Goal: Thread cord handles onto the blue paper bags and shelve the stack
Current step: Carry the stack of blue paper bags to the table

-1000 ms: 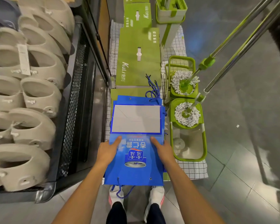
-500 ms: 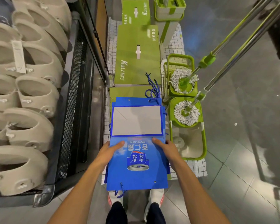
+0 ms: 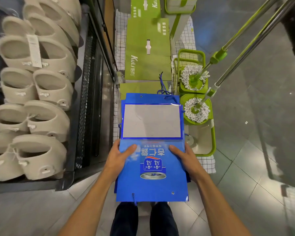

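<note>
A stack of flat blue paper bags [image 3: 152,183] lies in front of me, its far end over a green box. The top bag shows a printed can and a grey folded bottom panel [image 3: 152,120]. My left hand [image 3: 119,158] grips the stack's left edge, thumb on top. My right hand [image 3: 186,159] grips the right edge the same way. Blue cord handles [image 3: 163,87] stick out at the far end, and one cord end [image 3: 134,198] hangs from the near edge.
Green cartons [image 3: 148,48] lie on a checked cloth [image 3: 208,163] beyond the bags. Two green mop buckets [image 3: 197,114] with long poles stand to the right. A black wire shelf [image 3: 87,92] with beige slippers [image 3: 41,120] runs along the left. Grey tiled floor lies on the right.
Both hands have pulled the stack of bags a little toward me and lifted its near end; the grip on both edges is the same.
</note>
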